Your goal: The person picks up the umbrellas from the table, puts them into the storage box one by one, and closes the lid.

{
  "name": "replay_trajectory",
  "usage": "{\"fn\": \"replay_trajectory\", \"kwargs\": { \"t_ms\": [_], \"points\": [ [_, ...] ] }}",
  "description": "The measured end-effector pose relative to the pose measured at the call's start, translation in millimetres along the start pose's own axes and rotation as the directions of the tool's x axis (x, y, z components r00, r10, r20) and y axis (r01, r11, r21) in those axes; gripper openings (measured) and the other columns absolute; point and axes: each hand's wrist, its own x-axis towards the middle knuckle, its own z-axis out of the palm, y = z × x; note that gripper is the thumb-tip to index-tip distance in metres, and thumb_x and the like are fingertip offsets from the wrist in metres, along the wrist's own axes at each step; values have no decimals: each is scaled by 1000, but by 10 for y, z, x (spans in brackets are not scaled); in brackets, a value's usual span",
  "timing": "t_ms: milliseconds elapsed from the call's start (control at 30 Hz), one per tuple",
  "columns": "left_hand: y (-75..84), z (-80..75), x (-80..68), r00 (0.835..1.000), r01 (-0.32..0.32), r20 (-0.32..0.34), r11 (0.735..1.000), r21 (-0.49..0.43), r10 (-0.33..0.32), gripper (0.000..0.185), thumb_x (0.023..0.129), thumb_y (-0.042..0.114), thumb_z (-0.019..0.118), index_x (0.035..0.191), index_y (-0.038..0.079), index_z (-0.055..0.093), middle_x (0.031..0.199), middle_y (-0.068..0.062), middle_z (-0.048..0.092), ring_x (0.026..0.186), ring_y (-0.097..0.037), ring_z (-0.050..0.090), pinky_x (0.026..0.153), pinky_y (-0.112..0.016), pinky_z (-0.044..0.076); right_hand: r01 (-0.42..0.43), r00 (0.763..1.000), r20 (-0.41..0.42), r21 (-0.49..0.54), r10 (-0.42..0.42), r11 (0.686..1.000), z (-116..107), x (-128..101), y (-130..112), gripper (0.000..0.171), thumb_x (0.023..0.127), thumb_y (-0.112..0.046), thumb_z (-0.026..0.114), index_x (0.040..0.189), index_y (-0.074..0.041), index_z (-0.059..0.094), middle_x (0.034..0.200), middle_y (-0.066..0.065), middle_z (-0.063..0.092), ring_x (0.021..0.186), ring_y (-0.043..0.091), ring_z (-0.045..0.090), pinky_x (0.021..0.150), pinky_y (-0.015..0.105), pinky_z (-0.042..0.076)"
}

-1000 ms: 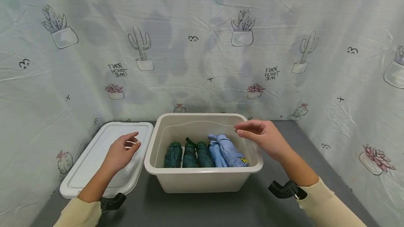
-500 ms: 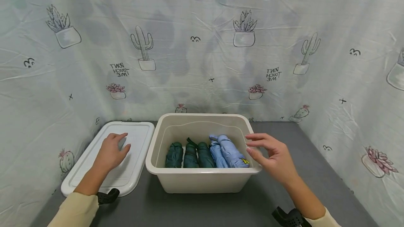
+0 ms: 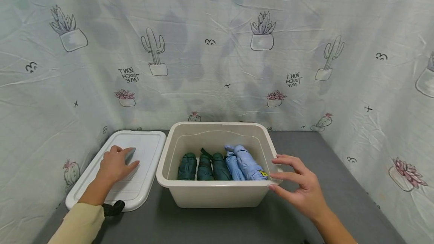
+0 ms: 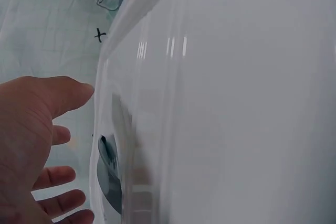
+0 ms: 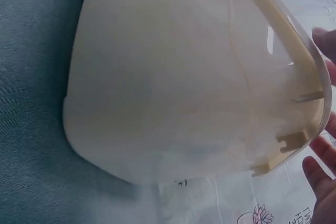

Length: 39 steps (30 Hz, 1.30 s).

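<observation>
A cream plastic bin (image 3: 213,195) stands uncovered on the grey table. Inside lie dark green folded umbrellas (image 3: 204,168) and light blue folded umbrellas (image 3: 248,164), side by side. Its white lid (image 3: 149,148) lies flat to the left. Over that lid hovers my left hand (image 3: 113,166), thumb and fingers spread, near a small grey piece (image 4: 109,182) on the lid; whether they touch cannot be told. My right hand (image 3: 303,187) has its fingertips at the bin's right front rim, fingers loosely bent and spread. The right wrist view shows fingertips at that rim, with contact unclear.
Behind and on both sides hangs a pale curtain (image 3: 210,67) printed with potted cacti. Grey tabletop (image 3: 217,225) extends in front of the bin and to its right (image 3: 301,144). The lid's right edge lies close to the bin's left side.
My right hand has come down from above the bin's right side to its right front rim. My left hand has shifted left over the lid. Bin, umbrellas and lid stay put.
</observation>
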Motion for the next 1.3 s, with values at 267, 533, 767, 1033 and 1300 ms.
{"fn": "replay_trajectory", "kwargs": {
  "t_ms": [267, 533, 767, 1033, 1300],
  "points": [
    [-104, 40, 15, 998, 39, 58, 999, 19, -40, 68, 91, 35, 72, 144, -3, 52, 119, -36, 45, 101, -52, 50, 72, -59, 47, 65, 998, -18, 13, -65, 998, 52, 29, -110, 19, 82, -19, 87, 93, -5, 81, 114, 22, 67, 123, 24, 58, 110, 19, 47],
    [-153, 60, 55, 993, 64, 96, 998, 22, -66, 70, 91, 35, 71, 145, -4, 50, 121, -38, 45, 104, -55, 51, 77, -62, 48, 153, 988, -45, 37, -151, 988, 65, 29, -78, 19, 87, -17, 83, 93, 1, 80, 112, 23, 67, 125, 26, 60, 112, 24, 47],
    [-150, 25, 76, 992, 32, 126, 999, 0, -32, 66, 92, 29, 71, 142, -8, 51, 120, -42, 48, 104, -56, 55, 82, -65, 50, 222, 973, -60, -21, -223, 975, 58, 30, -74, 20, 90, -18, 80, 90, 2, 80, 103, 21, 69, 121, 24, 63, 108, 21, 49],
    [-132, -62, 109, 982, 7, 187, 1000, -24, -2, 60, 92, 21, 69, 140, -11, 52, 117, -43, 49, 103, -52, 58, 86, -63, 51, 257, 964, -69, -28, -258, 966, 44, 37, -76, 20, 91, -18, 79, 88, 3, 80, 100, 20, 70, 122, 24, 63, 106, 20, 50],
    [-187, -94, 128, 980, -49, 193, 998, -32, 54, 53, 87, 11, 66, 132, -14, 57, 120, -43, 59, 116, -60, 54, 94, -65, 50, 213, 975, -68, 4, -212, 977, 38, 10, -84, 19, 91, -15, 79, 91, 3, 80, 104, 20, 70, 126, 25, 61, 108, 22, 50]
  ]
}}
